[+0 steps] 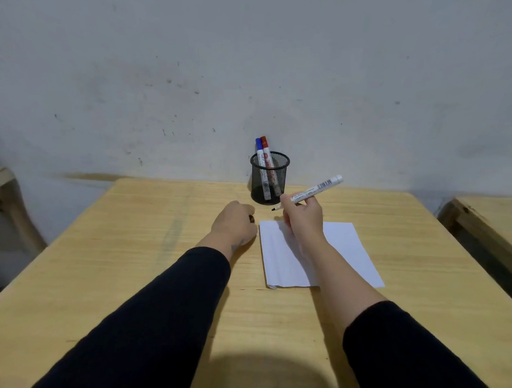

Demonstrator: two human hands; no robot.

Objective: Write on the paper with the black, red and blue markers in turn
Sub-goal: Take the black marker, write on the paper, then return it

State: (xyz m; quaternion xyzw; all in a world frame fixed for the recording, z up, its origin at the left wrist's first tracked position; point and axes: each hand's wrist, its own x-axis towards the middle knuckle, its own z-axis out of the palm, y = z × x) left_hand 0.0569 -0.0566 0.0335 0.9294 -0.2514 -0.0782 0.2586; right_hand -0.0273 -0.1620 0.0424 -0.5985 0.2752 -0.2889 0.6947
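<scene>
Right hand holds the uncapped marker above the paper's far edge

The right hand's (302, 214) fingers grip the black marker (313, 191), tip tilted down-left, barrel rising right; the forearm crosses the paper (351, 252) near the table's (130, 262) far edge. The left hand (235, 225) is fisted around a small dark thing, likely the cap, beside the paper. The red marker (265, 150) and blue marker (259, 152) stand in the mesh cup (269, 179).

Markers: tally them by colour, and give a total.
Black: 1, the uncapped black marker in the right hand
Red: 1, the red marker in the mesh cup
Blue: 1, the blue marker in the same cup
Total: 3
</scene>
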